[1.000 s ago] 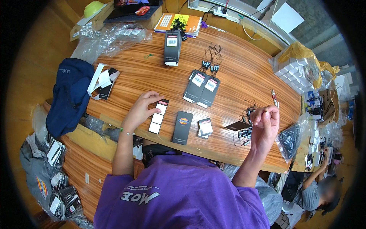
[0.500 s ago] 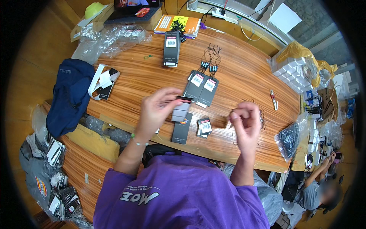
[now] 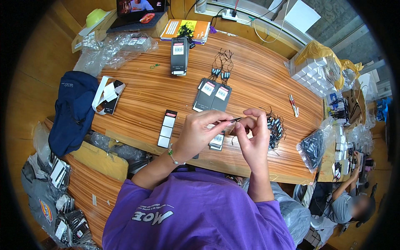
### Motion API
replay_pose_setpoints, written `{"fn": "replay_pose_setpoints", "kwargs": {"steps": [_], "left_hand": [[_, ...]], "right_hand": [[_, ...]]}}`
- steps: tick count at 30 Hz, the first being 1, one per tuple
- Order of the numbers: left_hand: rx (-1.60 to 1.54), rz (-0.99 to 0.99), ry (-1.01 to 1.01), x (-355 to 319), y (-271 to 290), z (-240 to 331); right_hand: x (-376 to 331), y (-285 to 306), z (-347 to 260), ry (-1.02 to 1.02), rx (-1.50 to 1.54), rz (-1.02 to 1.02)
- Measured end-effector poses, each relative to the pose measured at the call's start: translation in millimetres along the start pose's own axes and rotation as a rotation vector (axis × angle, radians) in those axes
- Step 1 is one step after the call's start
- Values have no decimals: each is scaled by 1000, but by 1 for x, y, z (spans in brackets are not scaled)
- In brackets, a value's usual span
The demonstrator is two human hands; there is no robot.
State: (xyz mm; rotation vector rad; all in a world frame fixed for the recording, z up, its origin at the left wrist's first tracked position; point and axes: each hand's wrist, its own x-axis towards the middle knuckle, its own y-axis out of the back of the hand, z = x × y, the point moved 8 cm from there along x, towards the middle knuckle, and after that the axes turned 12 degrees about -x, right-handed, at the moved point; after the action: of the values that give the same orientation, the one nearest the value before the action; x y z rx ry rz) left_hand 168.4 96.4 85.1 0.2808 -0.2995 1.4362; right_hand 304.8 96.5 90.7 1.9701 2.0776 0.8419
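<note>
My left hand (image 3: pixel 199 134) pinches a thin dark hang tag (image 3: pixel 232 120), seen edge-on, above the wooden table (image 3: pixel 146 98). My right hand (image 3: pixel 253 134) meets it at the tag's right end, fingers closed on that end; whether it also holds a cord I cannot tell. Just right of my hands lies a pile of black string loops (image 3: pixel 276 127). Under my hands sit small labelled tags (image 3: pixel 217 141). To the left lies a long black tag with white stickers (image 3: pixel 167 129).
Two dark tags with cords (image 3: pixel 212 93) and a stack of tags (image 3: pixel 179 56) lie further back. Small snips (image 3: pixel 293 104), bagged white boxes (image 3: pixel 316 68), a bag of black parts (image 3: pixel 312 146), a navy cloth (image 3: pixel 73 110). Another person (image 3: pixel 346 204) sits lower right.
My left hand lifted a tag off the table and carried it right. My right hand came left from the string pile, and both hands now meet at the tag.
</note>
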Motion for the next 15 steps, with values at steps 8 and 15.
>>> {"fn": "replay_pose_setpoints", "kwargs": {"steps": [8, 15], "left_hand": [[132, -59, -192, 2, -6, 17], [186, -73, -293, 3, -11, 25]], "right_hand": [[0, 5, -1, 22, -7, 7], [-2, -3, 15, -112, 448, -40]]}}
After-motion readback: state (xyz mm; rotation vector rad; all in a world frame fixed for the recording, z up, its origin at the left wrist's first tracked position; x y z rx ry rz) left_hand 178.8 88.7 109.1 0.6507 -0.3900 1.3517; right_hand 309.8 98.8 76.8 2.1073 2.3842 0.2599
